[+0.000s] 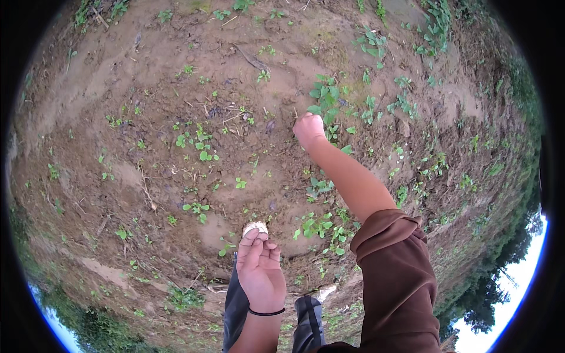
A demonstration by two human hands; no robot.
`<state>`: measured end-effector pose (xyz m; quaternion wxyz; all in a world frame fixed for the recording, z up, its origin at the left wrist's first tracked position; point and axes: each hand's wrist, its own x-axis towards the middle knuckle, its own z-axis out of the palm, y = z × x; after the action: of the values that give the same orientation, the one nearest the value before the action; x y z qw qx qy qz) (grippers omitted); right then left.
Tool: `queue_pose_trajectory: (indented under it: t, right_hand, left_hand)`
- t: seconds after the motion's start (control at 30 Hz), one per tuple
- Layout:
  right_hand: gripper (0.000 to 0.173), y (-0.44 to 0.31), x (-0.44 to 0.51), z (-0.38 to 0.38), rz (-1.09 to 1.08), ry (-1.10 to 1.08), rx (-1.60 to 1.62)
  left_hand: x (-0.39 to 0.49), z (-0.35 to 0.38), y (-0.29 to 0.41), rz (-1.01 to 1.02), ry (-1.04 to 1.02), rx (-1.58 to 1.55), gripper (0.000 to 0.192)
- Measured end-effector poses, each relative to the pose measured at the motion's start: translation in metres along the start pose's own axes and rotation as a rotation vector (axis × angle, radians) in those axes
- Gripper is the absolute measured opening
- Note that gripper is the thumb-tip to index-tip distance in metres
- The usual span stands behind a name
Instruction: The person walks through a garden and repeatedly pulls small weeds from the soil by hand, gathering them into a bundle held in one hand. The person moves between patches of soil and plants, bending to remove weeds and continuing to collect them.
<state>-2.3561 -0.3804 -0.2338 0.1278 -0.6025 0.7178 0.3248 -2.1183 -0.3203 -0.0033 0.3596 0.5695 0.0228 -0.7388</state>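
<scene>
Closed into a fist, my right hand (309,130) is low over the soil, against the lower leaves of a green leafy plant (326,95). Its fingertips are hidden, so whether it grips a stem cannot be told. My left hand (261,276) is palm up near my legs, a black band on its wrist, its fingers loosely curled and the thumb close to them. A whitish rounded thing (256,227) shows just beyond its fingertips; whether it is a shoe toe or something held is unclear.
Brown soil (154,88) with scattered seedlings (203,150) and dry stalks surrounds me. Leafy seedlings (313,225) grow between my arms. My dark trouser legs (309,320) are at the bottom. Trees (476,291) stand at the lower right edge.
</scene>
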Motion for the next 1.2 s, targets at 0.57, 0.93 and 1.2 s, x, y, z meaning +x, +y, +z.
queue_pose_trajectory:
  t: [0.57,0.93,1.2]
  right_hand:
    - [0.003,0.113,0.048,-0.077,0.299,0.776,0.374]
    - [0.029,0.092,0.057,-0.005,0.554,-0.263,0.499]
    - [0.044,0.093,0.049,0.043,0.57,-0.105,0.944]
  left_hand:
    - [0.019,0.022,-0.009,-0.065,-0.006,0.045,0.017]
    - [0.022,0.03,-0.008,-0.058,-0.032,0.05,0.019]
    - [0.018,0.031,-0.005,-0.067,-0.05,0.04,0.018]
